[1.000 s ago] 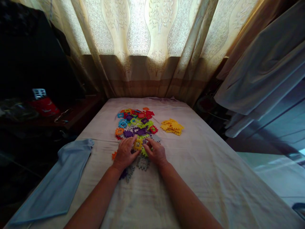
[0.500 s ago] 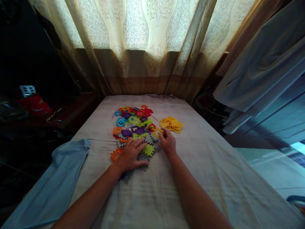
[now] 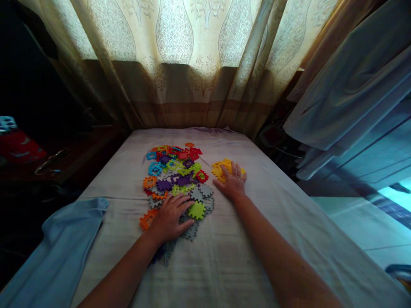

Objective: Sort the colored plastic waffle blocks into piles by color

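On the pale sheet (image 3: 282, 244), I saw the left hand (image 3: 171, 217) lying loose on the big mixed pile (image 3: 182, 179), fingers spread, just beside a green piece (image 3: 197, 210). Well apart, the right hand (image 3: 233, 184) lay spread over the yellow pile (image 3: 217, 172), which sat right of the mixed one.

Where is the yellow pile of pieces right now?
In the head view, the yellow pile lies on the pale cloth, just right of the mixed-colour pieces, partly covered by the person's right hand.
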`<state>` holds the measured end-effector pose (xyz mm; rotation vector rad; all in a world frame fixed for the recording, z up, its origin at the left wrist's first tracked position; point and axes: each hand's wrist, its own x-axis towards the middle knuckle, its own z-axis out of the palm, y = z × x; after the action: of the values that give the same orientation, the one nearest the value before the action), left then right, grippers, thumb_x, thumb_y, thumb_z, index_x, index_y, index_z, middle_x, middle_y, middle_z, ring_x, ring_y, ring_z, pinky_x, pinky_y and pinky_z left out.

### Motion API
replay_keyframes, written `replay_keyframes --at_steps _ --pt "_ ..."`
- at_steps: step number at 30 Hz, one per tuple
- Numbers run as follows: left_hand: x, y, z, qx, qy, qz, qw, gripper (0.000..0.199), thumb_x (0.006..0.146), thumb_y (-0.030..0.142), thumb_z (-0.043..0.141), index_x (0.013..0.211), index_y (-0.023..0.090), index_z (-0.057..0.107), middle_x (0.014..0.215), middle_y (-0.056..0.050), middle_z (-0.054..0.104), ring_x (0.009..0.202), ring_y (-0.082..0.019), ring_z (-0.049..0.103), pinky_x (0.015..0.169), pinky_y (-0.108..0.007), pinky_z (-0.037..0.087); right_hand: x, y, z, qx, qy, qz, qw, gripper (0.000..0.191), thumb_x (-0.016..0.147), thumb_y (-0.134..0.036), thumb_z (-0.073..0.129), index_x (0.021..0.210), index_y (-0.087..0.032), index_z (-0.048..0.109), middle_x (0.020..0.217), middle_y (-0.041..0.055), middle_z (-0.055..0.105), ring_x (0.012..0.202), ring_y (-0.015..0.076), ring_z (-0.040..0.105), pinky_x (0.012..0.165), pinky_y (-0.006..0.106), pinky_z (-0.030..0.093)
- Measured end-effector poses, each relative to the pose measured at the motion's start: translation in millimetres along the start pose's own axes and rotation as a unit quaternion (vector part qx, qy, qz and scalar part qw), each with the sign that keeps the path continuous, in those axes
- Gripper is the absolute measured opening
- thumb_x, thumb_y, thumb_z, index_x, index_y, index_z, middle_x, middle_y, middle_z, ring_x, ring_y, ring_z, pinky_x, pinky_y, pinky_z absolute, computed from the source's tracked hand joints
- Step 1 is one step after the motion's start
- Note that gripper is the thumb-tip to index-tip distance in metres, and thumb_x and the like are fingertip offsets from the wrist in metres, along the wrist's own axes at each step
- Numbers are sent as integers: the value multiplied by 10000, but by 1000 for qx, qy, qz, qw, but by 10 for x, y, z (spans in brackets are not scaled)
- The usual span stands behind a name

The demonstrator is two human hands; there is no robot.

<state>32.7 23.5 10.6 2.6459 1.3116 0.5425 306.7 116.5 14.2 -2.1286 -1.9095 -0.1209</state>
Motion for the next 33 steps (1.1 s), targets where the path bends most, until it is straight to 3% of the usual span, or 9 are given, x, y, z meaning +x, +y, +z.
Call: replay_keyframes --at_steps 6,21,26,33 --pt "-32 -9 -5 5 17 16 1000 519 874 398 618 1377 294 547 1393 -66 596 1327 -274 496 1179 -559 278 468 24 75 -12 -38 -6 999 574 902 -596 461 1440 -397 473 1609 87 287 1461 369 224 1088 675 214" --pt "-13 -25 -9 83 35 6 996 580 866 422 617 1425 323 497 1394 -58 600 1278 -270 552 1151 -525 369 1849 717 460 -6 18 89 996 543 893 -578 445 1326 -285 591 1485 154 417 1355 390 323 1008 685 299" --pt "95 -111 -38 83 22 -5 996 556 880 419 595 1418 311 504 1385 -54 608 1273 -268 553 1155 -531 352 2081 866 548 -7 22 110 994 573 893 -591 422 1317 -244 589 1443 183 432 1322 397 336 1003 680 291" --pt "363 -369 -28 65 7 12 998 522 876 434 597 1382 319 542 1381 -52 608 1286 -270 537 1175 -534 307 2139 877 580 -16 18 113 993 577 901 -586 404 1337 -244 564 1447 176 419 1321 391 331 989 645 317"
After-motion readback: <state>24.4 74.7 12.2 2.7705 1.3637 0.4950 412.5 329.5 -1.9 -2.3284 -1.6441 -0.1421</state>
